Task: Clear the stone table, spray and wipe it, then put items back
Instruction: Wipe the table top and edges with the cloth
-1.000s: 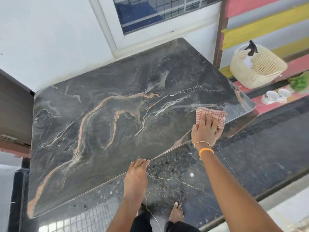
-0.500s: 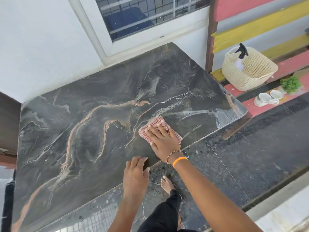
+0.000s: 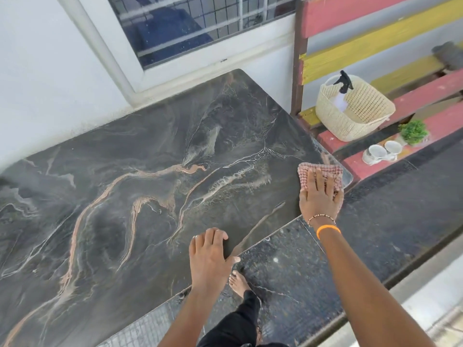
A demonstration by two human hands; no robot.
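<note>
Here the right hand (image 3: 319, 196) is laid flat, fingers spread, on a checked cloth (image 3: 323, 175); the cloth is pressed against the stone table (image 3: 150, 196) at its near right corner rather than pinched, presumably so that the whole palm bears down and a broad strip is wiped at once; part of the cloth is left showing beyond the fingertips and nearly reaches the table's rounded edge. The left hand (image 3: 210, 256) is set palm down on the near edge of the slab, fingers loosely spread and gripping nothing, the thumb hooked over the rim; it is judged to be placed there as a brace while the body is leaned toward the far corner. The tabletop is seen bare of objects, with pale streaks beside the cloth that may be moisture, though this cannot be told from the veining with certainty; the wiping step is therefore taken to be in hand, and the return of items not yet begun. Off the table, on the red and yellow slatted bench (image 3: 363, 166) to the right, a woven basket (image 3: 355, 116) is stood with a spray bottle (image 3: 343, 82) upright inside it, kept within reach; just beside the basket two white cups (image 3: 383, 151) and a small green plant (image 3: 413, 132) are parked, evidently set aside to keep the surface free for wiping.
</note>
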